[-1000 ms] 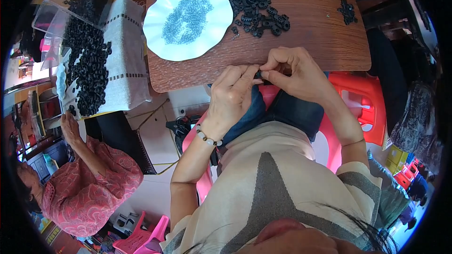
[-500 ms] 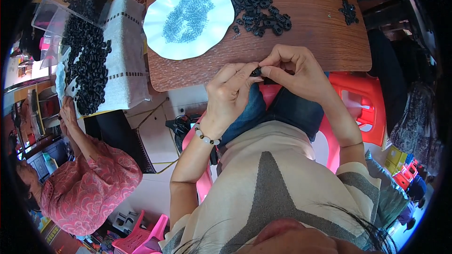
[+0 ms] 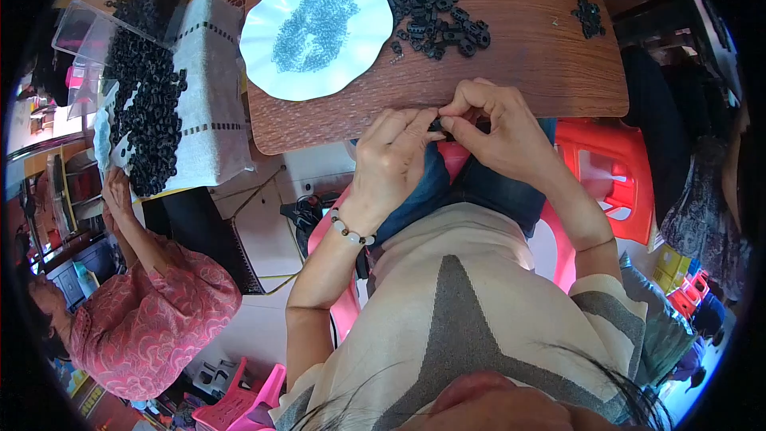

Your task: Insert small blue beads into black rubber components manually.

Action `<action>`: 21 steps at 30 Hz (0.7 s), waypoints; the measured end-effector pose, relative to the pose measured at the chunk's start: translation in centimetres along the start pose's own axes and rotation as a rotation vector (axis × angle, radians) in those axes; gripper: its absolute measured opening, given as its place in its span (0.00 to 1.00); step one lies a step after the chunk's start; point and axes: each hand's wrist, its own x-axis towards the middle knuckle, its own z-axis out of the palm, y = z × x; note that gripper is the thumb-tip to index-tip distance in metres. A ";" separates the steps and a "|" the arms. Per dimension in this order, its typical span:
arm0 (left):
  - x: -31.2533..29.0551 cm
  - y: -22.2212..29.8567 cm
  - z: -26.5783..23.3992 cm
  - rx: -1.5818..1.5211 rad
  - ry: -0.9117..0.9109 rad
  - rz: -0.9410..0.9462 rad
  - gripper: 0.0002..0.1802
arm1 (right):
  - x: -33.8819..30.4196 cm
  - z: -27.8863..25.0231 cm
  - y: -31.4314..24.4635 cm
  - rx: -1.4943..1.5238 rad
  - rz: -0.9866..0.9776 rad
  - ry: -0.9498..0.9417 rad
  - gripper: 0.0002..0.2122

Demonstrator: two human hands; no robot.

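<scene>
My left hand [image 3: 389, 156] and my right hand [image 3: 504, 134] meet just over the near edge of the brown table. Pinched between their fingertips is a small black plastic piece [image 3: 436, 124], mostly covered by the fingers. Both hands are closed on it. Beyond them, a white wavy-rimmed plate [image 3: 257, 48] holds a heap of tiny, shiny coil-like bits [image 3: 315, 32], too small to make out fully. To its right lies a pile of black plastic pieces [image 3: 435, 4]. A smaller cluster of black pieces [image 3: 589, 16] sits near the table's right side.
At left, a mass of black pieces [image 3: 148, 120] lies beside a white cloth [image 3: 206, 96] and clear plastic bins [image 3: 120, 0]. Another person in a pink patterned top [image 3: 159, 319] works there. A red stool [image 3: 610, 175] stands at right, below the table [image 3: 542, 72].
My hands stay together on the black piece, with only a slight shift of the fingers. The view has moved a little, so the table appears slightly further left.
</scene>
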 end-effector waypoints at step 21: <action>0.6 1.3 -1.3 -0.144 0.065 -0.042 0.20 | 1.4 -1.9 1.8 0.643 0.224 -0.269 0.17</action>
